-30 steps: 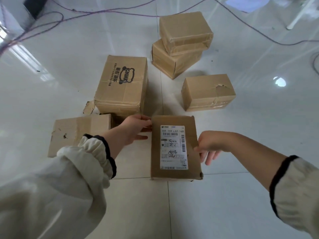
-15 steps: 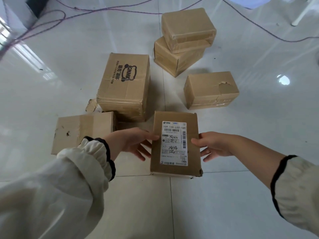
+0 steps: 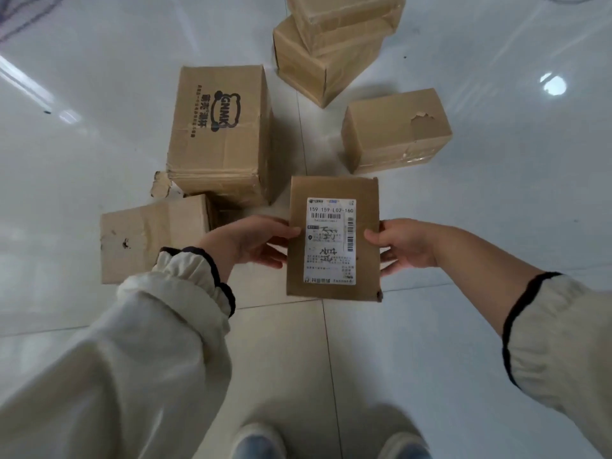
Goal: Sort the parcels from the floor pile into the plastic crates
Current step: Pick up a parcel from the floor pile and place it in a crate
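Observation:
A flat brown parcel (image 3: 364, 200) with a white shipping label is held up above the floor between both hands. My left hand (image 3: 251, 240) grips its left edge, thumb on top and fingers underneath. My right hand (image 3: 404, 245) grips its right edge the same way. On the floor beyond lie more cardboard parcels: a large printed box (image 3: 218, 130), a dented box (image 3: 149, 236) at the left, a torn-top box (image 3: 394, 130) at the right, and two stacked boxes (image 3: 331, 44) at the back. No plastic crate is in view.
The floor (image 3: 496, 210) is glossy white tile with grout lines. A torn scrap of cardboard (image 3: 160, 185) lies beside the printed box. My shoes (image 3: 261, 442) show at the bottom edge. A purple cable (image 3: 20, 11) crosses the far left corner.
Both hands closed on the labelled parcel's sides and lifted it off the floor toward me. The view has tilted down, so my shoes now show.

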